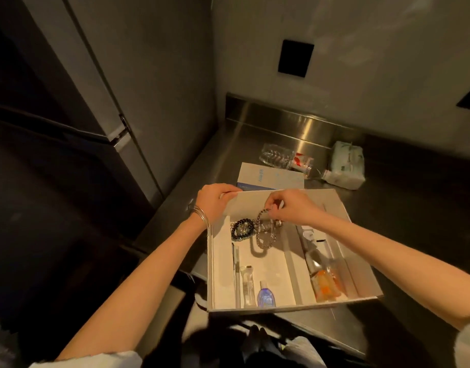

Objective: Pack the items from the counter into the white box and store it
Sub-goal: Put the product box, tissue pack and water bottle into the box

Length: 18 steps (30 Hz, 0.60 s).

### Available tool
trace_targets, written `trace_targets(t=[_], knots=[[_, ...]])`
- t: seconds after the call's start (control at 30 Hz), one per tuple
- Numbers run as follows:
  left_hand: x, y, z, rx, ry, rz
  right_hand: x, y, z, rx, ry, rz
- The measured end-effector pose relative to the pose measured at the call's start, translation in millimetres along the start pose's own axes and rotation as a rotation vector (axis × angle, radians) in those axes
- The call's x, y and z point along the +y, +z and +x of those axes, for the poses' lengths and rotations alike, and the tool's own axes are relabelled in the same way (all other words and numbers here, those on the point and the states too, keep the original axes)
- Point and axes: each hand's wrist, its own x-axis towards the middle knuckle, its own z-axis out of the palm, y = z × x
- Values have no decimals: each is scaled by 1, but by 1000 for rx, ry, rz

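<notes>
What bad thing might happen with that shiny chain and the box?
1. The right hand pinches the silver chain, which dangles right beside the beaded bracelet; they might tangle.
2. The white box seems to have its near corner past the edge of the steel counter, so it might tip, though the left hand grips its far wall.
3. The plastic bottle lies on its side and could roll.

One head-worn wide-angle view: faces forward and steeply down, close over the white box on the table, wall behind.
</notes>
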Motion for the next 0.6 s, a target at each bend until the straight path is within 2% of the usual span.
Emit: trace_targets(t=[0.17,0.3,0.47,0.6], knots=[[4,-2,-1,-3,-23,-34,18,45,24,-15,358,491],[3,-2,-2,-3,-32,-45,15,64,27,-8,520,825],[3,-5,-2,6,-29,-49,20,71,28,20,561,974],[1,-4,-2,6,-11,-29,21,56,25,-50,439,808]])
